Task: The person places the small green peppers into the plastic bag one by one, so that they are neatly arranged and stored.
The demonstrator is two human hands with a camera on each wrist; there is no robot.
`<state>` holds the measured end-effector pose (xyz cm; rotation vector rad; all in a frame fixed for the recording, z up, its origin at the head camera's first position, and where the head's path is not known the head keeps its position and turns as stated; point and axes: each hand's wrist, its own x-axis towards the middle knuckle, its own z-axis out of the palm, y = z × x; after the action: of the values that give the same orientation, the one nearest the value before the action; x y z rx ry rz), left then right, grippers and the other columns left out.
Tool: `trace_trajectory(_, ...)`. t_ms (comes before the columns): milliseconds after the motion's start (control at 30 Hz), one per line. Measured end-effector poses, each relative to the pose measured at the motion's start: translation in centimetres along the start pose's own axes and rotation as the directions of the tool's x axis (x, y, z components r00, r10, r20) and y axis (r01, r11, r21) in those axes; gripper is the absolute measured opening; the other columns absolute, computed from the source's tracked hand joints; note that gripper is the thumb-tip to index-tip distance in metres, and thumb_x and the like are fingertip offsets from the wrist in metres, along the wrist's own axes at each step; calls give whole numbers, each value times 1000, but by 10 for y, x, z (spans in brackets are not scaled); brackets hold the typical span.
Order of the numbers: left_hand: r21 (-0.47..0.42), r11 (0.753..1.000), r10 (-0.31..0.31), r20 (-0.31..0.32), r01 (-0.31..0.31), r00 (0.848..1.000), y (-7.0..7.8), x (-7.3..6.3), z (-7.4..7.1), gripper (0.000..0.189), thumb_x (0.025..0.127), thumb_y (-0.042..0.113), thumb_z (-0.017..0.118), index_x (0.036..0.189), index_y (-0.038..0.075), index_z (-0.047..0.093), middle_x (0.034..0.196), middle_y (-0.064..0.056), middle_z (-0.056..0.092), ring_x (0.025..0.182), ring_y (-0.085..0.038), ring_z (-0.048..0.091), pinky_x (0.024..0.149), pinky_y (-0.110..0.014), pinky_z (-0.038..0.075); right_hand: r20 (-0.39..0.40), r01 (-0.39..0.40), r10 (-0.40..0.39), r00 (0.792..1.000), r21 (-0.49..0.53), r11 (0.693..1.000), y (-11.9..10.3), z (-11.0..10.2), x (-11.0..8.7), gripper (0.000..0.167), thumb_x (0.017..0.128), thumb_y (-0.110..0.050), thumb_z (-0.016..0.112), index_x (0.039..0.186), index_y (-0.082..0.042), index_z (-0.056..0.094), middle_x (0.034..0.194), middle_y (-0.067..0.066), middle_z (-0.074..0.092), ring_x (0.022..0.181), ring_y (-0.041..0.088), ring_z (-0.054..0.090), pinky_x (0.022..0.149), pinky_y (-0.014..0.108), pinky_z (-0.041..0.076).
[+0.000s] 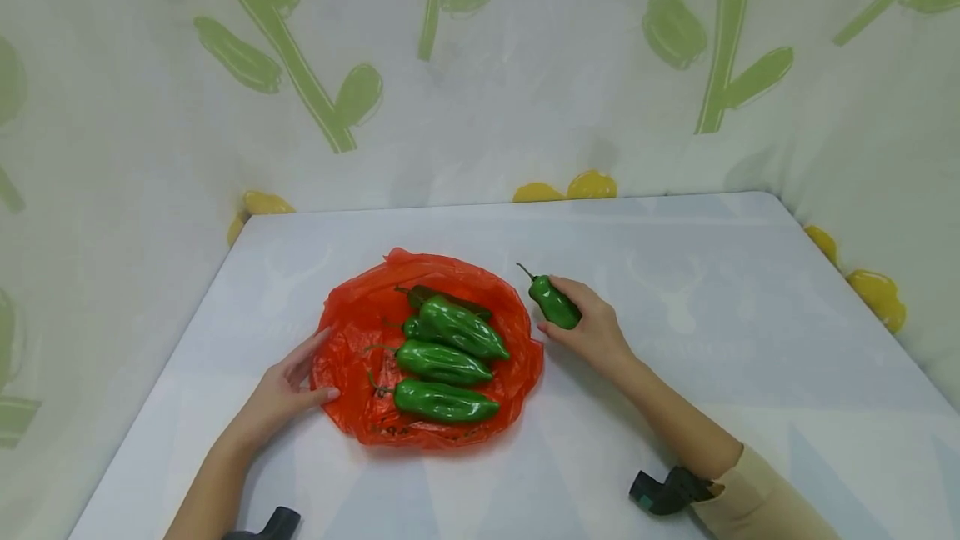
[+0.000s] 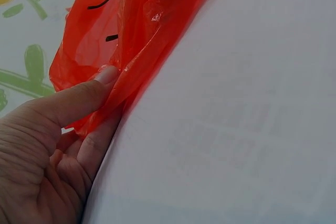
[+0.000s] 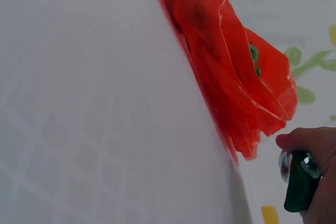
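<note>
A red plastic bag (image 1: 352,307) lies spread on the table with several green peppers (image 1: 446,362) resting in it, their stems pointing left. At its left edge my left hand (image 1: 288,386) pinches the plastic; in the left wrist view the thumb (image 2: 79,98) lies over the film and the fingers sit behind it. To the right of the bag, my right hand (image 1: 592,327) grips one green pepper (image 1: 553,302) between thumb and fingers, its stem toward the upper left. The right wrist view shows part of that pepper (image 3: 302,187) beside the bag's crumpled rim (image 3: 231,77).
The white table (image 1: 750,340) extends on both sides of the bag, with its back edge near a wall covering (image 1: 525,107) printed with green leaves. Dark wrist devices (image 1: 671,492) are strapped on both forearms.
</note>
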<state>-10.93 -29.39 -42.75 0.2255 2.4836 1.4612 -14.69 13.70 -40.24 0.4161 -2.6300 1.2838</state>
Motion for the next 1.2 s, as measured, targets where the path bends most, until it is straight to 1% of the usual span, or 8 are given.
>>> trace_trajectory(167,-2,1000,-6,-7,6,1000,-2,0,1,81,83,19,72,150,16,27,155,-16,23,139,-40,23,89,-16,48,-43,68,-68,997,4,998,-6,-1,0,62,75,-6,79,131,-2,53,129,17,55,113,33,55,86,47,54)
trace_trajectory(433,-14,999,-36,-15,36,999,-1,0,1,84,81,19,74,150,15,27,156,-16,21,140,-40,22,90,-17,48,-62,174,-171,983,32,984,-18,-2,-2,62,74,-2,78,130,-1,53,129,17,55,114,33,55,83,45,55)
trace_trajectory(567,-17,999,-35,-14,34,999,-2,1,1,83,82,19,74,150,15,27,156,-16,20,140,-40,22,90,-19,49,-60,208,-205,977,45,977,-25,0,-2,64,74,-3,79,131,0,52,129,18,54,114,34,55,82,45,56)
trace_trajectory(867,-13,999,-41,-16,41,999,-3,1,3,85,81,22,75,150,14,26,156,-16,20,140,-40,22,91,-21,48,-20,259,-258,966,95,961,-40,11,0,65,75,-5,79,133,-1,51,133,17,52,119,32,53,85,42,54)
trace_trajectory(967,-11,999,-30,-12,30,999,-3,1,2,84,82,22,74,150,15,27,156,-16,21,140,-40,22,91,-21,49,-3,300,-301,954,101,949,-46,15,0,65,75,-5,79,134,-1,50,134,16,51,121,32,52,85,40,54)
trace_trajectory(1067,-12,1000,-9,-7,9,1000,0,0,1,81,83,20,72,150,15,27,155,-16,22,139,-41,22,90,-21,50,12,356,-359,933,99,929,-51,20,0,66,74,-6,79,134,0,50,134,17,51,121,32,52,85,39,55)
trace_trajectory(1100,-13,1000,-8,-6,8,1000,0,-1,1,81,83,20,72,150,16,27,155,-16,22,139,-41,22,89,-20,50,17,371,-374,927,101,923,-53,22,0,67,74,-6,79,134,0,50,134,17,51,121,32,52,85,39,55)
trace_trajectory(1200,-11,1000,-9,-4,9,1000,2,-1,1,81,83,19,72,150,16,27,155,-16,22,139,-41,22,89,-22,51,36,401,-407,913,111,909,-57,28,0,67,74,-7,80,134,0,50,134,17,51,122,31,51,88,38,54)
